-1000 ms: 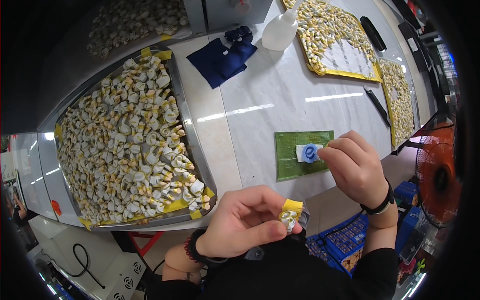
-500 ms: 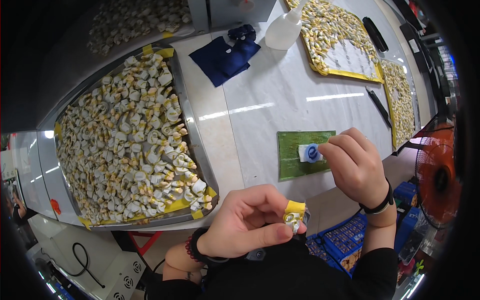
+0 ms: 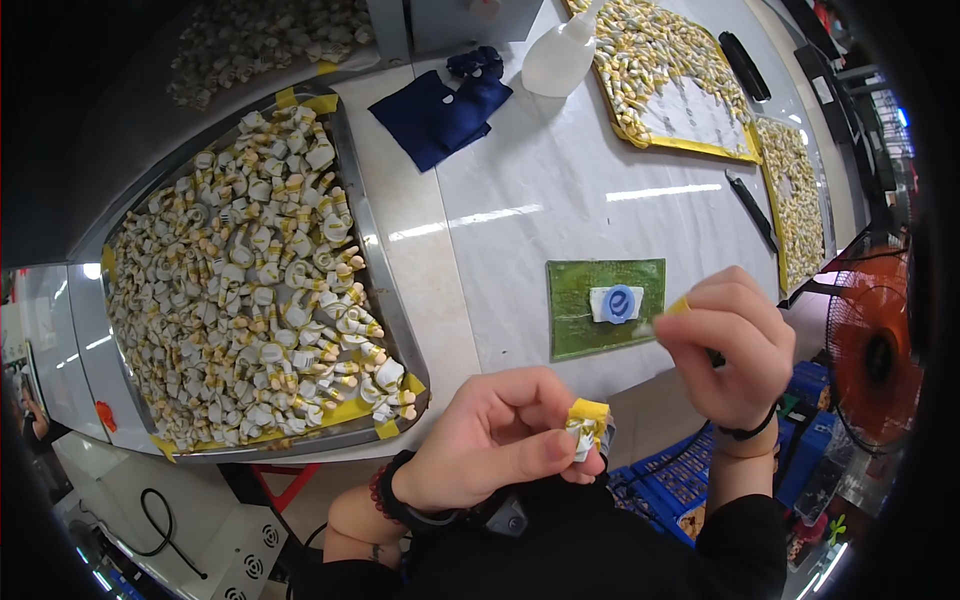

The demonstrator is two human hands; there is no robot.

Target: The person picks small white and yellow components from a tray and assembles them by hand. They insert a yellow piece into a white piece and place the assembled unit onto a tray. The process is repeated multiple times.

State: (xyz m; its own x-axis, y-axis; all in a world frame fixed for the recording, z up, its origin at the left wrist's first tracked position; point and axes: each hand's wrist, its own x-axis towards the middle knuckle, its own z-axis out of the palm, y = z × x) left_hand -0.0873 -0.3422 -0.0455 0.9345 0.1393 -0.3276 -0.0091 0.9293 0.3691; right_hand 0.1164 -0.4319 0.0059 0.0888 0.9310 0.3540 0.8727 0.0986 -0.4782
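Note:
My left hand (image 3: 500, 425) is closed in a pinch around a small white-and-yellow figurine part (image 3: 588, 420), its yellow end facing up. To the right, my right hand (image 3: 735, 345) pinches a tiny yellow piece (image 3: 678, 306) between thumb and forefinger; the fingers cover most of it. Just left of those fingertips a green mat (image 3: 575, 335) lies at the table's near edge. On the mat sits a white block (image 3: 598, 300) bearing a round blue cup (image 3: 621, 305), whose inside shows a dark curved mark.
A metal tray (image 3: 385, 300) heaped with white-and-yellow figurine parts (image 3: 240, 270) fills the left. Farther back are a dark blue cloth (image 3: 430, 125) and a translucent squeeze bottle (image 3: 558, 65). Yellow-edged trays (image 3: 700, 152) of small pieces and a black knife (image 3: 750, 208) lie right. An orange fan (image 3: 880, 350) stands beyond.
My right hand has drawn back from the blue cup toward me and to the right, with the tiny yellow piece in its fingers. My left hand has stayed almost in place.

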